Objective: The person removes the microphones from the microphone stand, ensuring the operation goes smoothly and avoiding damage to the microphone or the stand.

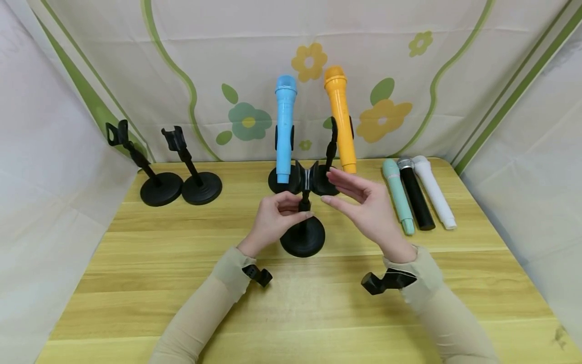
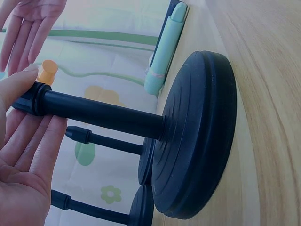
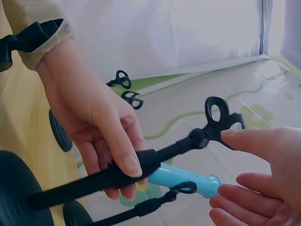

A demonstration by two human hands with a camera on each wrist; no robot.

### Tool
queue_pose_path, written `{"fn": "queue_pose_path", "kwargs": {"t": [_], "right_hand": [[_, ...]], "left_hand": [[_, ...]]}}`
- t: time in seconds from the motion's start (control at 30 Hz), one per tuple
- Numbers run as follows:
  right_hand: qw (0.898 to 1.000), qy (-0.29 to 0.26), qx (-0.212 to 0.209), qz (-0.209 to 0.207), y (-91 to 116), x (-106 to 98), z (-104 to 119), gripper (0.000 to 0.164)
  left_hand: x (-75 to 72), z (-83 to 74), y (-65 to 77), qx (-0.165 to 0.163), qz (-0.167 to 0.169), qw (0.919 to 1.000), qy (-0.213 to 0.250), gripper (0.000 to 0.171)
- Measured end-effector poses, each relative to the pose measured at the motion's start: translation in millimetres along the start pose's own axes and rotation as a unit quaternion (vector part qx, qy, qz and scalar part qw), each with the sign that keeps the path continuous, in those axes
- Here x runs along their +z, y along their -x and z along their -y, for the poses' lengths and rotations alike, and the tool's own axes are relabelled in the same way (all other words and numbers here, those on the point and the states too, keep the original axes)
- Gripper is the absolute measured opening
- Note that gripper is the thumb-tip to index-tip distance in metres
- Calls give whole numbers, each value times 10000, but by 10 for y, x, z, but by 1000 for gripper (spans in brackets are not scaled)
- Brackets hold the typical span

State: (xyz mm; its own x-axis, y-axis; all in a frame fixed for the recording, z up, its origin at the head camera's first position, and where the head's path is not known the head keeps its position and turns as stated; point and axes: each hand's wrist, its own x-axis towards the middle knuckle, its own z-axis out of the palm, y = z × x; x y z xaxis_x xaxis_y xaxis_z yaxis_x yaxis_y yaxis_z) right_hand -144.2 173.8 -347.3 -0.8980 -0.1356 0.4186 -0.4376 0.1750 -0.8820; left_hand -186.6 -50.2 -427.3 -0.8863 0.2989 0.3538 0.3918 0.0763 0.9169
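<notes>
A black microphone stand [image 1: 303, 237] stands upright on the table, its clip [image 3: 220, 121] at the top with nothing in it. My left hand [image 1: 274, 217] grips the collar [image 3: 141, 167] of its pole between thumb and fingers. To the right of the clip is my right hand [image 1: 364, 205], fingers extended and thumb apart, holding nothing. Its thumb tip overlaps the clip's edge in the right wrist view; I cannot tell whether they touch. Behind, a blue microphone [image 1: 285, 129] and an orange microphone [image 1: 341, 119] rest tilted in the clips of two other black stands.
Two stands with bare clips, one [image 1: 161, 188] at the far left and another [image 1: 201, 187] beside it, stand at the table's back left. At the back right lie a mint microphone [image 1: 398, 197], a black microphone [image 1: 416, 197] and a white microphone [image 1: 434, 192]. A flowered cloth [image 1: 245, 55] hangs behind.
</notes>
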Motion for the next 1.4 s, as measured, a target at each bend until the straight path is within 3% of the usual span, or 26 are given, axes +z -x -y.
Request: {"fn": "queue_pose_path", "kwargs": {"t": [0.2,0.43,0.73,1.27,1.4], "right_hand": [[9996,-75,106,242,-34,137,-37,52],[9993,-42,344,160,-78,237,-23,51],[9996,-2,267,77,-169,331,-32,33],[9989,312,258,224,-237,324,-32,20],[9987,315,293,273,-252,309,-34,19]], "left_hand": [[8,-8,-13,-119,17,9999,-46,24],[-5,-1,-1,1,26,10000,23,23],[-10,9,5,204,78,9997,145,22],[5,2,-4,-72,11,9999,72,25],[-3,-199,25,-77,37,10000,48,22]]}}
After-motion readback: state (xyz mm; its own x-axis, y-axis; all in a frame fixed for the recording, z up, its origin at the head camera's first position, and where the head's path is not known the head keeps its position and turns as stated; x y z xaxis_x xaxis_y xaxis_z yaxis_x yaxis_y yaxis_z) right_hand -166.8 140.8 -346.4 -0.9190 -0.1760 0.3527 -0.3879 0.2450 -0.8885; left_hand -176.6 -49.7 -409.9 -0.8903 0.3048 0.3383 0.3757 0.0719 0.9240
